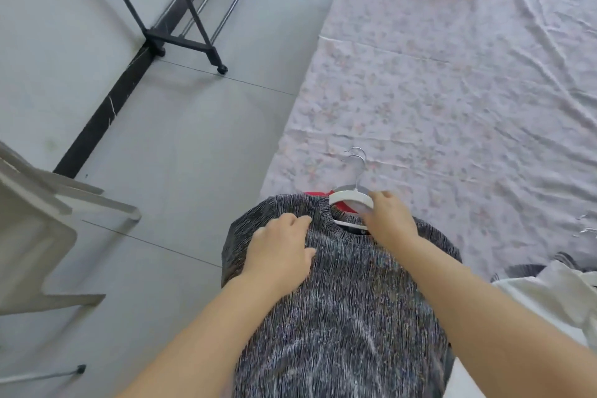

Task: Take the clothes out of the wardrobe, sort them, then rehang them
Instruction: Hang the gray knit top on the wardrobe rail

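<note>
L hand (279, 250) flat on grey sweater (339, 317) — R hand (389, 220) grips white hanger (347, 196).

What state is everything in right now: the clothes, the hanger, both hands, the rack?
Grey marled knit sweater: spread flat, front up, over the bed edge.
White plastic hanger: at the sweater's neckline, held.
Right hand: grips the hanger.
Left hand: rests flat on the sweater's shoulder.
Red garment: mostly hidden beneath the sweater.
Black metal clothes rack: standing; only its lower part shows.
</note>
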`<state>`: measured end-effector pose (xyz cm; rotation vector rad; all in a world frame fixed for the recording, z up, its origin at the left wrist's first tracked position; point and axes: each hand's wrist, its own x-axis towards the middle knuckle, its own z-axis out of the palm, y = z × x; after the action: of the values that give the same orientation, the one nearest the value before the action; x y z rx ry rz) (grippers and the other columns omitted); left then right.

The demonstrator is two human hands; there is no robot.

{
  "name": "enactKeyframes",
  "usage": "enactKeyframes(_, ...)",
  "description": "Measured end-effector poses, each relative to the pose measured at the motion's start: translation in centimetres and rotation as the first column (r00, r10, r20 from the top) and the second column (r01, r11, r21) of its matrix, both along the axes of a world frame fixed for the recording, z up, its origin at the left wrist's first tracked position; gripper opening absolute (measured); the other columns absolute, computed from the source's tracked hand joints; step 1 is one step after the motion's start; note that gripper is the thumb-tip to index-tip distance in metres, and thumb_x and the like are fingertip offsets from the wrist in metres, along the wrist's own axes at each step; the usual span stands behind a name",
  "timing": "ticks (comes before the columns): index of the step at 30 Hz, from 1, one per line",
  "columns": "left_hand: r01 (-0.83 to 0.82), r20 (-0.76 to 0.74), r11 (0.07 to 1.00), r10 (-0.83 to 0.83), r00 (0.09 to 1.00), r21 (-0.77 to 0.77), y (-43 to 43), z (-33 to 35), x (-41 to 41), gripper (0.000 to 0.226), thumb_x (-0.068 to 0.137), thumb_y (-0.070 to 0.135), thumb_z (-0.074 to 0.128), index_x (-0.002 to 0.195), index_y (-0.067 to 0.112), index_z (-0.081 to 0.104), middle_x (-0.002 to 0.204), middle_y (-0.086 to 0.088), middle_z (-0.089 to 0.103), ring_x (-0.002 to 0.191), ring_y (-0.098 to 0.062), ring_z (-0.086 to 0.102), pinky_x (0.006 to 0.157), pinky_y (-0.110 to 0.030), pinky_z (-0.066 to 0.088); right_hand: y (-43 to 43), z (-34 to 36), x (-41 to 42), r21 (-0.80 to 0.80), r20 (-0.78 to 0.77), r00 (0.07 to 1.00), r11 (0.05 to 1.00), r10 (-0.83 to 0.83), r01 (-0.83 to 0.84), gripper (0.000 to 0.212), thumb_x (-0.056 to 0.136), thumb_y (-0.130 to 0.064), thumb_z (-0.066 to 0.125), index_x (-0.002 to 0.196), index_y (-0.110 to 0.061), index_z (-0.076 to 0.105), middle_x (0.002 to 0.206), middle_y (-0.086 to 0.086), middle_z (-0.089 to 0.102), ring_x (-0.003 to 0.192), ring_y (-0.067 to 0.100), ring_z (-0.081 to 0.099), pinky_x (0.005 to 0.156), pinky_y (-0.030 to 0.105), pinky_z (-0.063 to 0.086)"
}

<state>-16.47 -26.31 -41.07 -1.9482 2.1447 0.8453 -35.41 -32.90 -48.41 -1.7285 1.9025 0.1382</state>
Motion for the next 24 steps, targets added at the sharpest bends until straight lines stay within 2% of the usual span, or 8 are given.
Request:
enactKeyframes(5, 0.003, -0.025, 1.0, -0.003, 1.0, -0.009, -0.7, -2.4, 0.4, 0.051, 0.094, 0.035, 0.046, 0.14, 0.021, 0.03, 0.135, 0.001, 0.041, 0.123, -0.02, 0.041, 0.102, -0.036, 0.032, -1.6, -3.1, -0.2, -0.05, -0.19, 0.98, 0.997, 0.052, -0.062, 0.019, 0.092, -0.012, 0.047, 0.109, -0.01, 0.056, 0.098, 0.006, 0.053, 0.082, 0.027, 0.057, 0.071, 0.039, 0.05)
enactKeyframes(9, -0.019, -0.059, 0.999, 0.017, 0.998, -0.028, -1.1, -2.5, 0.4, 0.052, 0.094, 0.034, 0.046, 0.142, 0.021, 0.029, 0.136, 0.001, 0.041, 0.124, -0.019, 0.04, 0.103, -0.034, 0.031, -1.4, -2.8, -0.6, -0.106, -0.278, 0.956, 0.987, 0.091, -0.124, 0.014, 0.094, -0.012, 0.044, 0.101, -0.009, 0.056, 0.084, 0.004, 0.054, 0.068, 0.026, 0.056, 0.057, 0.032, 0.045)
enactKeyframes(12, -0.009, -0.072, 0.998, 0.005, 0.997, -0.056, -1.1, -1.5, 0.4, 0.053, 0.094, 0.034, 0.046, 0.142, 0.022, 0.029, 0.136, 0.002, 0.041, 0.124, -0.018, 0.04, 0.103, -0.033, 0.03, 0.1, -1.1, -0.9, -0.215, -0.134, 0.991, 0.975, 0.021, -0.049, 0.018, 0.096, -0.018, 0.043, 0.107, -0.013, 0.056, 0.087, 0.006, 0.06, 0.068, 0.028, 0.057, 0.058, 0.034, 0.05)
enactKeyframes(15, -0.008, -0.126, 0.994, -0.006, 0.992, -0.11, -1.2, 0.3, 0.3, 0.053, 0.095, 0.033, 0.045, 0.143, 0.021, 0.027, 0.14, 0.002, 0.038, 0.127, -0.017, 0.036, 0.105, -0.032, 0.028, 2.3, 2.2, -0.5, -0.379, 0.05, 0.998, 0.925, -0.026, 0.043, 0.018, 0.092, -0.017, 0.054, 0.108, -0.015, 0.061, 0.088, 0.008, 0.063, 0.064, 0.03, 0.059, 0.053, 0.037, 0.052)
enactKeyframes(17, -0.011, -0.169, 0.984, -0.019, 0.986, -0.178, -1.1, 1.9, 0.2, 0.055, 0.095, 0.031, 0.044, 0.145, 0.021, 0.023, 0.143, 0.003, 0.034, 0.13, -0.016, 0.032, 0.107, -0.03, 0.026, 4.0, 5.0, 0.1, -0.528, 0.118, 0.993, 0.848, 0.022, 0.044, 0.017, 0.086, -0.017, 0.062, 0.102, -0.016, 0.067, 0.084, 0.004, 0.066, 0.055, 0.025, 0.06, 0.045, 0.03, 0.05)
enactKeyframes(20, -0.016, -0.24, 0.967, -0.047, 0.97, -0.254, -0.2, 4.5, 0.0, 0.057, 0.094, 0.029, 0.049, 0.145, 0.017, 0.024, 0.14, -0.001, 0.038, 0.129, -0.018, 0.034, 0.109, -0.033, 0.026, 6.3, 10.3, 1.6, -0.668, 0.16, 0.984, 0.742, 0.072, 0.055, 0.025, 0.082, -0.025, 0.055, 0.1, -0.018, 0.071, 0.085, -0.003, 0.068, 0.055, 0.012, 0.059, 0.049, 0.016, 0.043)
enactKeyframes(21, -0.02, -0.267, 0.958, -0.06, 0.962, -0.287, 0.2, 5.5, 0.0, 0.057, 0.092, 0.028, 0.051, 0.143, 0.015, 0.029, 0.135, -0.004, 0.045, 0.125, -0.021, 0.04, 0.109, -0.038, 0.031, 7.0, 12.3, 2.1, -0.691, 0.167, 0.983, 0.72, 0.073, 0.064, 0.027, 0.082, -0.026, 0.053, 0.1, -0.018, 0.071, 0.085, -0.004, 0.068, 0.055, 0.01, 0.058, 0.05, 0.013, 0.042)
enactKeyframes(24, -0.151, -0.374, 0.863, -0.046, 0.926, -0.481, 1.5, 8.7, 0.7, 0.044, 0.085, 0.03, 0.048, 0.126, 0.018, 0.042, 0.103, -0.005, 0.065, 0.098, -0.018, 0.054, 0.088, -0.051, 0.049, 8.8, 18.0, 3.3, -0.713, 0.186, 0.981, 0.695, 0.059, 0.093, 0.027, 0.075, -0.02, 0.062, 0.1, -0.021, 0.072, 0.086, -0.007, 0.067, 0.059, 0.007, 0.059, 0.052, 0.011, 0.04)
